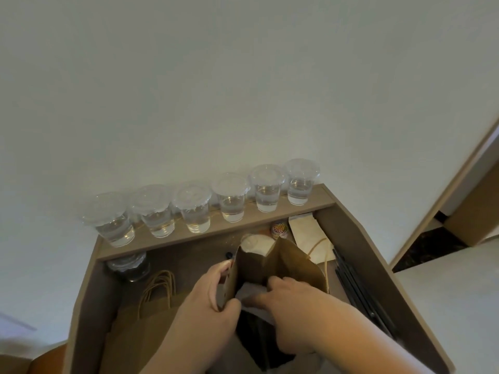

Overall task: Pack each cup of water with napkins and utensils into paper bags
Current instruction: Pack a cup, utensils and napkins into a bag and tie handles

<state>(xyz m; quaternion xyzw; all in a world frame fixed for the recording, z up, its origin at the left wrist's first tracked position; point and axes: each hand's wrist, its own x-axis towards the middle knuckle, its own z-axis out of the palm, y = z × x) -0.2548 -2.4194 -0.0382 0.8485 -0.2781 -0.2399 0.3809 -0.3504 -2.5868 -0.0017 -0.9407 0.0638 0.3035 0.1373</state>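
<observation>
Left hand (216,287) gripping the near-left rim of the upright brown paper bag (283,265), thumb on the outside and fingers curled over the edge, keeping the mouth spread. Right hand (286,292) reaching into the bag mouth, fingers curled downward, seemingly pinching a white paper napkin (248,291); the exact grip is partly hidden by the knuckles.

Bag standing mid-counter (189,255). Six clear lidded plastic cups of water (232,198) lining the raised ledge (216,230) along the far edge, well apart from both hands. None visibly sitting in the bag.

Flat brown bags with twine handles (151,306) lying near left. Long black utensils (359,287) lying along the right side. More white napkins (307,233) stacked far right.

Judging handling:
- **Cups:** probably thin-walled and springy, part full, so bottom-heavy. Squeezing hard is likely to bow the wall and lift the lid.
- **Taking hold:** best around the mid wall below the lid rim, keeping upright and lowering straight down.
- **Bag:** light and floppy, likely to tip or close up without a hand steadying the rim.
- **Napkin:** soft, crumpling easily.
</observation>
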